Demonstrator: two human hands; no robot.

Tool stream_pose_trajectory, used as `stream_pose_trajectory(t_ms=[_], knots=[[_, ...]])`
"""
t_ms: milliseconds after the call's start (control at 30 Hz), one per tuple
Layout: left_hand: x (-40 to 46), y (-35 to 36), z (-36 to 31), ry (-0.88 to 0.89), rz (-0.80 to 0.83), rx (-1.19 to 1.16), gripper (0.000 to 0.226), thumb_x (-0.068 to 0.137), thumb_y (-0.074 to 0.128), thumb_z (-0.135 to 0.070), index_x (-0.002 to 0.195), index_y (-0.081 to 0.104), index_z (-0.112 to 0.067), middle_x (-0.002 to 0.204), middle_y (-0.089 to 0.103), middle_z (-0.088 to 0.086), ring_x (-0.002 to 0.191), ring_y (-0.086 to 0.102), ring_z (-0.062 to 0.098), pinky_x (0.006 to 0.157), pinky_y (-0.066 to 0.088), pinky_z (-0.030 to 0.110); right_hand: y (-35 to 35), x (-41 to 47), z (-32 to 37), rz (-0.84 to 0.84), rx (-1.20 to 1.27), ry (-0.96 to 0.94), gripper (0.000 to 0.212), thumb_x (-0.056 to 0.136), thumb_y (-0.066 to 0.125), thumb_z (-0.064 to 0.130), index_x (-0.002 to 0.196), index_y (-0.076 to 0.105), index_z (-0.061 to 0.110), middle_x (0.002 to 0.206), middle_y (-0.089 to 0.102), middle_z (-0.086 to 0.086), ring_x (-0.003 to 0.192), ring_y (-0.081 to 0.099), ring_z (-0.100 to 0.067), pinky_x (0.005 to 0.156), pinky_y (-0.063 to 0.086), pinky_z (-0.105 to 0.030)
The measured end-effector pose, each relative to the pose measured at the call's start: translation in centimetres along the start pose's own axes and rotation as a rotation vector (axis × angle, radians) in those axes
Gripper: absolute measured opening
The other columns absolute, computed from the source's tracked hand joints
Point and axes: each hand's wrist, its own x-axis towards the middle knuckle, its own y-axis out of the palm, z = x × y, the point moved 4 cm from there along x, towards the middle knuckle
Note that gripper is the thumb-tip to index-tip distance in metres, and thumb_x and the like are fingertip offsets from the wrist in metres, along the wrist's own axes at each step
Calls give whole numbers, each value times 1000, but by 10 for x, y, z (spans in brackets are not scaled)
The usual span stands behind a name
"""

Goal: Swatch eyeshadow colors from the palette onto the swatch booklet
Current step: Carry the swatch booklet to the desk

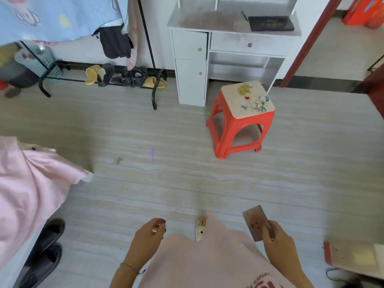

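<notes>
Right hand point(277, 235) grips a blurred brown card point(257, 222); left hand point(148, 232), fingers curled, pinches something indistinct.

Open floor point(166, 183) ahead; red stool point(241, 121) front-right, pink bedding point(31, 183) left.

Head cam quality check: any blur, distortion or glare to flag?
Head view: strong wide-angle bending at the edges, the white dressing desk leans; light is soft daylight with no hard glare; the brown rectangular palette in the right hand and the left hand look soft, fine detail unreadable.
</notes>
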Motion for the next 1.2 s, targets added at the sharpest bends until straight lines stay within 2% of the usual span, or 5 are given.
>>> stream_pose_trajectory(t_ms=[300, 533, 833, 1067, 1200], knots=[[119, -52, -75, -23, -82, -75, 14, 92, 49, -20, 101, 60, -21, 88, 66, -8, 78, 64, 5, 66, 44, 14, 2, 143, 143, 89, -27, -172, 15, 92, 42, 19, 101, 55, 21, 69, 60, 8, 62, 54, -8, 52, 36, -25], [229, -93, -105, -37, -101, -73, 25, 94, 45, -19, 118, 53, -17, 106, 56, -8, 95, 54, 10, 80, 37, 21, 29, 228, 221, 92, -17, -123, 16, 91, 44, 17, 99, 57, 16, 73, 62, 1, 68, 56, -19, 59, 40, -33], [391, -189, -182, 49, -25, 5, 21, 94, 45, -17, 113, 56, -17, 107, 63, 2, 90, 59, 13, 73, 39, 20, 31, 333, 334, 31, 13, -49, 15, 91, 44, 16, 95, 58, 16, 75, 62, 0, 75, 56, -24, 63, 39, -34], [494, -199, -262, 90, 89, 57, 19, 93, 47, -15, 107, 60, -13, 98, 64, 3, 90, 62, 19, 78, 43, 22, 16, 401, 356, -16, 98, 107, 17, 90, 46, 14, 101, 59, 13, 82, 63, -4, 79, 54, -23, 66, 37, -33], [538, -185, -306, 69, 98, 2, 16, 94, 44, -16, 103, 58, -16, 92, 64, 0, 80, 63, 16, 66, 43, 13, 3, 454, 356, -15, 114, 190, 21, 91, 46, 15, 108, 58, 9, 95, 63, -14, 87, 52, -27, 72, 35, -32]])
